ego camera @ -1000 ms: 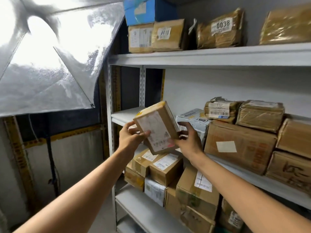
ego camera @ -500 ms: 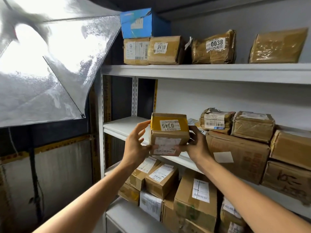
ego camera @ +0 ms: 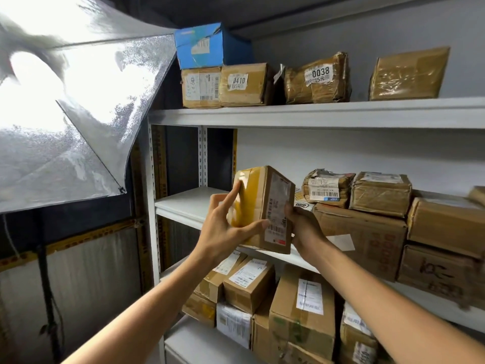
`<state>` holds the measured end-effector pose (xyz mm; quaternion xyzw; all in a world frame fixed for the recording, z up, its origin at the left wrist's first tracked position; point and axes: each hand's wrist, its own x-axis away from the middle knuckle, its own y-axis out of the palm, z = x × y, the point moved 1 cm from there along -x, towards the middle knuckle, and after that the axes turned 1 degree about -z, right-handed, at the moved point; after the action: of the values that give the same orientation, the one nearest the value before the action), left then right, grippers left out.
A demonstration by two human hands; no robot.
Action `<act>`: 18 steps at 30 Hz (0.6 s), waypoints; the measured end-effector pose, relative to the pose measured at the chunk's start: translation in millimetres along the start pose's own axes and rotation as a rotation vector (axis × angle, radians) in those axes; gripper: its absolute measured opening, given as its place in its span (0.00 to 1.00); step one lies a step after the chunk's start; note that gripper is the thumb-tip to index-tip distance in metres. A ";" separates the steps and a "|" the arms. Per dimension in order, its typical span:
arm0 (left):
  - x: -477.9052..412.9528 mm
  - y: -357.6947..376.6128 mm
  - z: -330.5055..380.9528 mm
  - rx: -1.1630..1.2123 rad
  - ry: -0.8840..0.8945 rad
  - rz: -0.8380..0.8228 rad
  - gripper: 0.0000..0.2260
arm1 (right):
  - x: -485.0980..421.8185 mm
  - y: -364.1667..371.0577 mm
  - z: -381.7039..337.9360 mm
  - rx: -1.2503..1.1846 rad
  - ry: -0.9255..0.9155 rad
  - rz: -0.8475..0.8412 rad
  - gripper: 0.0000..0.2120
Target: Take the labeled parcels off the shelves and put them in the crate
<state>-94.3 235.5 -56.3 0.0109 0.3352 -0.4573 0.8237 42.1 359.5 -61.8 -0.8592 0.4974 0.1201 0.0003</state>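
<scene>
A small parcel of brown cardboard is held up in the air in front of the middle shelf, tilted so that one corner edge faces the camera: yellow tape covers its left face and a white shipping label with barcodes runs down its right face. The left hand holds it from the left, its fingers narrow on the box, the forefinger laid straight up the yellow tape and the thumb stretched across the lower front until its tip reaches the label. The right hand grips the parcel's right side low down, thumb at the label's edge, the other fingers hidden behind the box. Just right of the hands, on the same shelf, a big carton carries two smaller taped parcels on top, with more cartons stacked beyond it. On the top shelf a blue box sits on a brown parcel, beside it a parcel marked 0410, then one marked 0038, then a tape-wrapped package standing apart. Below the arms, the lower shelf is crowded with labelled boxes. A silver reflective sheet glares brightly at the left.
</scene>
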 end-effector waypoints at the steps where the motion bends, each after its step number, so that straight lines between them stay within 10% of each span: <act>1: -1.8 -0.1 0.8 0.041 -0.020 -0.004 0.44 | 0.8 1.3 -1.0 0.006 0.013 0.011 0.12; 10: -32.4 -20.1 11.0 0.485 -0.268 0.062 0.25 | 3.7 4.5 -33.6 -0.107 -0.188 -0.126 0.09; 18: -43.7 -28.7 2.9 0.273 -0.275 -0.012 0.19 | -9.3 12.3 -40.2 0.107 -0.227 -0.167 0.07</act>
<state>-130.2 250.5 -21.2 0.0580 0.1542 -0.5005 0.8499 35.5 356.4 -19.3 -0.8772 0.4266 0.1894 0.1123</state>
